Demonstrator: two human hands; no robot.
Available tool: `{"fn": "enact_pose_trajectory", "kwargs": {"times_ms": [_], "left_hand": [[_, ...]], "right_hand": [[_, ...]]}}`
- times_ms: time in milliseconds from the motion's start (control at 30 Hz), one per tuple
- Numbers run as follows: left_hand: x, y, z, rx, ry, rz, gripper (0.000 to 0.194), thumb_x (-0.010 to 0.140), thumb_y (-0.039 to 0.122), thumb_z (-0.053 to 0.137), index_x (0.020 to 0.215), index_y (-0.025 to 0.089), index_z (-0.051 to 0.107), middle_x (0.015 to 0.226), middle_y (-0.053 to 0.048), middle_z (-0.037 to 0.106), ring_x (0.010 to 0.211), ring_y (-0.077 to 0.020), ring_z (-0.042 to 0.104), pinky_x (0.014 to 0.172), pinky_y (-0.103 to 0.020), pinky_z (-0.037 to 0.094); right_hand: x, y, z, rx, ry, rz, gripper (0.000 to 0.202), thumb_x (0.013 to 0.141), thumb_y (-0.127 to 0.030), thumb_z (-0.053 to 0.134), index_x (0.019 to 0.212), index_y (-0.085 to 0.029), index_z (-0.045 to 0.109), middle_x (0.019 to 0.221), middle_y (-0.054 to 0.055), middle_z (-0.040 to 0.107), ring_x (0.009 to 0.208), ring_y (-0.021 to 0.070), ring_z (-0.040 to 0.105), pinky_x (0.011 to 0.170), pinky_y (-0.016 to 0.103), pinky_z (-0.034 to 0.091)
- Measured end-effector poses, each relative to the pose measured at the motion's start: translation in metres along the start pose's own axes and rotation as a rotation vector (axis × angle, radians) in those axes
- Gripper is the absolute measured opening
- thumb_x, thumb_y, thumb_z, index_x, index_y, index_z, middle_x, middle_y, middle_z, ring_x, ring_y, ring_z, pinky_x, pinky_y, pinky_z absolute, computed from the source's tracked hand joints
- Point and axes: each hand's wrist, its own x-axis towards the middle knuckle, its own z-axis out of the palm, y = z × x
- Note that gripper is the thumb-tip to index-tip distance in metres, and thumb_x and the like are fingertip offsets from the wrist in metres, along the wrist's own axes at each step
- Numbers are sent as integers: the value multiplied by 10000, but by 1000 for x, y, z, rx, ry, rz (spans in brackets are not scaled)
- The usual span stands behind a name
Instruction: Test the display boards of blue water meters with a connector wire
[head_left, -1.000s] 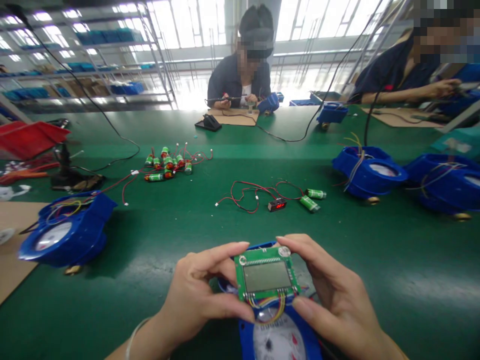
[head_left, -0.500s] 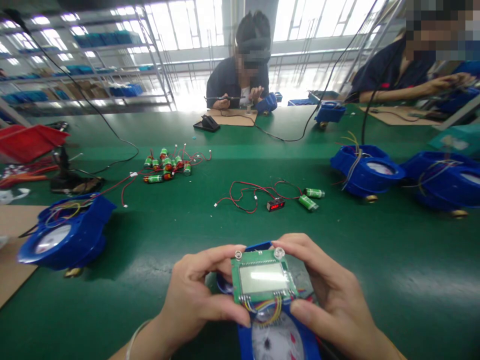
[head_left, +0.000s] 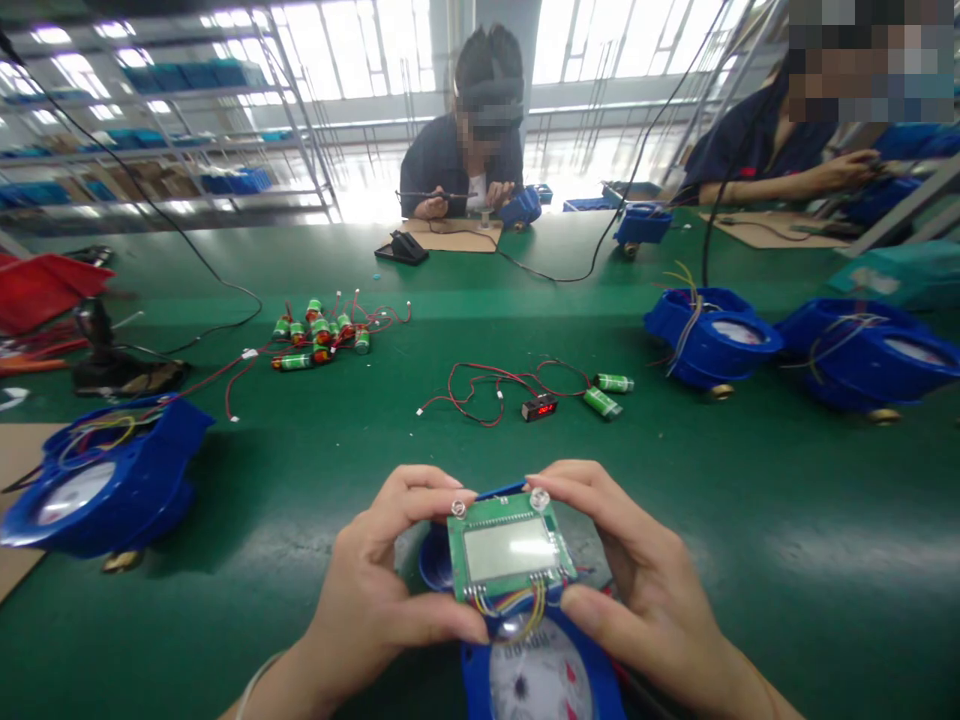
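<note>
Where the worktop spreads: meter partly covered by the board.
Left hand, right hand: fingers part-curled, gripping the board between.
Board: screen upward, long axis left-right, wires at near edge.
Batteries: beyond, beside small display.

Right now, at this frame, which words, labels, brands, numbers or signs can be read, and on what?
None can be quoted with certainty.
Small display module: lit red digits, too blurred to read.
Meter dial below the circuit board: counter digits, too blurred to read.
Board's screen: pale with glare, no characters visible.
Green cylindrical cells: label print too small to read.
</note>
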Motion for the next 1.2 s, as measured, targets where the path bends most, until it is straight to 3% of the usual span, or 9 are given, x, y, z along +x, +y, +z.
{"fn": "enact_pose_trajectory", "kwargs": {"times_ms": [133, 367, 600, 1200], "left_hand": [[-2, -4, -2, 21, -19, -38, 565, 641, 535, 904, 1114, 283, 725, 1159, -67, 615, 1147, -247, 515, 951, -271, 441], [0, -2, -2, -1, -120, -68, 495, 756, 435, 867, 1188, 296, 668, 1140, -62, 666, 1283, -278, 390, 1066, -373, 350], [-1, -2, -2, 3, -111, -84, 465, 770, 355, 866, 1191, 311, 673, 1190, -44, 656, 1283, -256, 402, 1071, -347, 372], [1, -1, -1, 62, -121, -70, 479, 769, 359, 871, 1198, 317, 664, 1146, -35, 664, 1286, -256, 402, 1074, -345, 352]], "right_hand": [[1, 0, -1, 13, -9, 15, 480, 875, -388, 684, 1337, -330, 567, 1246, 59, 526, 1159, 258, 528, 1031, 404, 445], [3, 0, -2, 8, -5, 30, 481, 853, -319, 701, 1317, -306, 577, 1263, 64, 521, 1194, 260, 510, 1043, 401, 430], [5, 0, -2, 18, -10, 47, 468, 838, -266, 701, 1291, -288, 586, 1264, 68, 532, 1220, 264, 506, 1073, 412, 409], [5, 5, -3, 101, -48, 121, 417, 854, -273, 687, 1252, -311, 573, 1308, 38, 525, 1284, 246, 477, 1119, 386, 359]]}}
